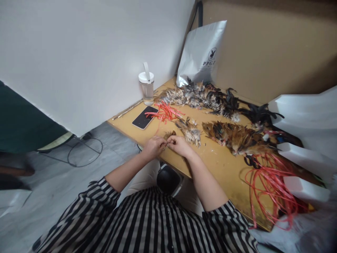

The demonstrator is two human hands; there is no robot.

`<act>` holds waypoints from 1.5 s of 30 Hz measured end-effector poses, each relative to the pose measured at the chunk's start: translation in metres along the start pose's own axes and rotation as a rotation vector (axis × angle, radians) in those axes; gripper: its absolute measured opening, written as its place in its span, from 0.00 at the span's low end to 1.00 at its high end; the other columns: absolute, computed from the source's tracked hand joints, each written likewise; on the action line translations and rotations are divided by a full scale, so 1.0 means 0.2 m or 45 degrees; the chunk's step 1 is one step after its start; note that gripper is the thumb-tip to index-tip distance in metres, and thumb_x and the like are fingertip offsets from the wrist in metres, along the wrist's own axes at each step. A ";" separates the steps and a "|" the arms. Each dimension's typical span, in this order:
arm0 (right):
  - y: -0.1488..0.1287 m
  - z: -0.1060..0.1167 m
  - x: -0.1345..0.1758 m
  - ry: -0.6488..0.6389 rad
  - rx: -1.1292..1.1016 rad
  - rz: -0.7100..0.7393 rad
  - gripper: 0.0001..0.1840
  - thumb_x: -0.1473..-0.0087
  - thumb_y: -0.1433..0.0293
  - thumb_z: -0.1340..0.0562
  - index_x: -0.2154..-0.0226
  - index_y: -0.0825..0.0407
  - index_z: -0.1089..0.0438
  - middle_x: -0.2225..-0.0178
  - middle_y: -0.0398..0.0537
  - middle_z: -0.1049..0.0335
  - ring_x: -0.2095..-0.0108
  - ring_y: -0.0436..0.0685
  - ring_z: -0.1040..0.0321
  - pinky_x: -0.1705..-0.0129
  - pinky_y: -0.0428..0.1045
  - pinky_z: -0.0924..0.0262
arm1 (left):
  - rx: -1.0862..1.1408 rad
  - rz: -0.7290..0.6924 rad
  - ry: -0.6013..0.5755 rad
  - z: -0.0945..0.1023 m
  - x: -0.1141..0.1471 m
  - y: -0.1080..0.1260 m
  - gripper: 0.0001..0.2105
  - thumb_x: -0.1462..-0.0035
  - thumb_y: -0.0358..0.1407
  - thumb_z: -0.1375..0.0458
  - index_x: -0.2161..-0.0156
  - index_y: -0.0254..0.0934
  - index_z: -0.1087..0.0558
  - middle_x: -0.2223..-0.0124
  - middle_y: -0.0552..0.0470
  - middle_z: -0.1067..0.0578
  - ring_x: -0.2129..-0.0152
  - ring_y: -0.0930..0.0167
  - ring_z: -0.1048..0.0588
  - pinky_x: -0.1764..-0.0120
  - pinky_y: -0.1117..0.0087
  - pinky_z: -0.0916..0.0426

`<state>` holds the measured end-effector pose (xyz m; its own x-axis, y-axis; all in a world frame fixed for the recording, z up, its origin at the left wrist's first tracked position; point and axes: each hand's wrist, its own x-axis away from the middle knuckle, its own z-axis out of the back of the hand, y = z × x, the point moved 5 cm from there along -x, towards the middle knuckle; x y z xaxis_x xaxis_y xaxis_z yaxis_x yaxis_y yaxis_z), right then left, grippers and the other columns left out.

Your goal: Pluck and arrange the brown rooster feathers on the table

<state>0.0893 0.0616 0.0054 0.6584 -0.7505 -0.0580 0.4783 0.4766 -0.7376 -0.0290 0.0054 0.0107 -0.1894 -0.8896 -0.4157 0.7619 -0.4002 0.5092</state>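
At the table's near edge, my left hand (pixel 154 146) and my right hand (pixel 179 144) meet with fingertips pinched together. Between them sticks up a small bunch of brown feathers (pixel 169 134), its lower end hidden by my fingers. A thin red strand runs down toward my left hand from the pile of red plastic strips (pixel 166 111) just beyond. Close to my right hand lies a small loose heap of grey-brown feathers (pixel 190 130). Farther right is a larger pile of brown feathers (pixel 231 135).
A phone (pixel 145 117) and a lidded clear cup (pixel 146 88) stand at the table's left. Behind is a long row of mixed feathers (pixel 200 96) before a silver bag (pixel 201 52). Black scissors (pixel 251 161) and more red strips (pixel 273 186) lie right, beside white foam pieces (pixel 306 188).
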 end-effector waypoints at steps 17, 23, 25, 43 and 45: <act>-0.04 0.01 0.01 0.035 0.080 -0.022 0.08 0.56 0.70 0.43 0.74 0.53 0.28 0.79 0.42 0.33 0.79 0.46 0.42 0.76 0.42 0.51 | 0.246 0.234 -0.086 0.02 -0.01 -0.05 0.06 0.53 0.28 0.45 0.69 0.37 0.26 0.72 0.52 0.26 0.74 0.74 0.31 0.66 0.73 0.38; -0.02 0.00 0.01 0.034 0.072 -0.022 0.08 0.56 0.70 0.43 0.74 0.53 0.30 0.78 0.42 0.33 0.78 0.46 0.42 0.76 0.42 0.52 | 0.206 0.213 -0.110 0.01 -0.02 -0.04 0.06 0.53 0.28 0.45 0.70 0.37 0.26 0.72 0.52 0.27 0.75 0.74 0.32 0.67 0.73 0.39; -0.01 0.00 0.01 0.027 0.057 -0.026 0.08 0.56 0.69 0.43 0.73 0.53 0.30 0.78 0.41 0.34 0.78 0.47 0.42 0.76 0.42 0.51 | 0.141 0.149 -0.091 0.01 -0.02 -0.02 0.06 0.52 0.28 0.46 0.70 0.37 0.27 0.72 0.52 0.28 0.74 0.74 0.32 0.66 0.73 0.39; 0.03 0.00 0.00 0.065 -0.096 -0.113 0.06 0.59 0.71 0.44 0.75 0.53 0.32 0.83 0.40 0.37 0.81 0.46 0.43 0.78 0.42 0.51 | 0.205 -0.013 -0.003 0.04 0.06 -0.01 0.07 0.46 0.32 0.49 0.67 0.38 0.28 0.63 0.47 0.26 0.64 0.71 0.30 0.59 0.70 0.38; 0.03 0.00 0.00 0.071 -0.124 -0.118 0.06 0.59 0.71 0.44 0.75 0.54 0.33 0.83 0.40 0.38 0.82 0.46 0.43 0.79 0.42 0.50 | 0.178 -0.050 -0.007 0.05 0.07 0.00 0.08 0.46 0.31 0.50 0.66 0.37 0.28 0.63 0.47 0.27 0.63 0.71 0.30 0.58 0.70 0.38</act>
<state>0.0926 0.0636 0.0007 0.5794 -0.8148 -0.0218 0.4754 0.3596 -0.8030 -0.0378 -0.0096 0.0113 -0.2211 -0.8736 -0.4335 0.6603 -0.4612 0.5927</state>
